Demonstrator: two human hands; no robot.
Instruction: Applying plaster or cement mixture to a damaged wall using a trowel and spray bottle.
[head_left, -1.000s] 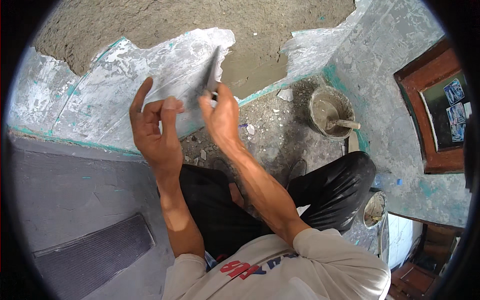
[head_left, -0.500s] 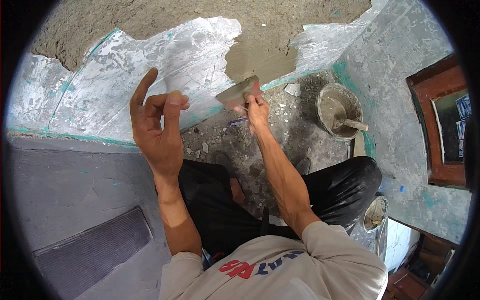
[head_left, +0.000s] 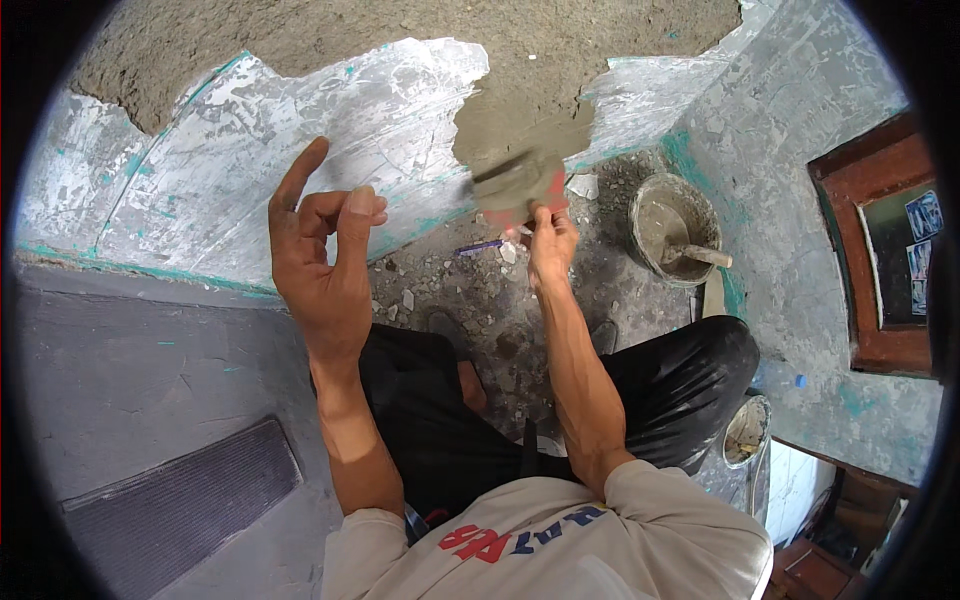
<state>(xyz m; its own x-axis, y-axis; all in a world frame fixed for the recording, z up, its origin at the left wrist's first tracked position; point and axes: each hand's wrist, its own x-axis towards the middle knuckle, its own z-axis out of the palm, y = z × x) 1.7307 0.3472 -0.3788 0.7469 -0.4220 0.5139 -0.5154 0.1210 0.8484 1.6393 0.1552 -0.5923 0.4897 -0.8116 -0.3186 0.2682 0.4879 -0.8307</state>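
My right hand (head_left: 553,240) grips a wide putty knife (head_left: 515,186), its blade smeared with grey mortar and red showing near my fingers. The blade is slightly blurred and sits just below the patch of smooth wet mortar (head_left: 520,130) on the wall; I cannot tell whether it touches. My left hand (head_left: 325,255) is raised in front of the white-scraped wall (head_left: 330,130), with nothing in it. Its index finger stretches upward, the other fingers bend loosely, and the thumb stands up. Bare rough render (head_left: 380,25) covers the wall above.
A bucket (head_left: 712,215) of grey mortar with a handled tool (head_left: 698,254) stands at right. Rubble, a white chip (head_left: 583,186) and a purple stick-like thing (head_left: 480,247) lie on the floor. A smaller bucket (head_left: 747,432) and a plastic bottle (head_left: 778,377) are beside my knee; a wooden frame (head_left: 840,180) hangs farther right.
My right hand has moved to the right with the putty knife, and more of the mortar-covered blade face shows. My left hand stays raised in nearly the same place.
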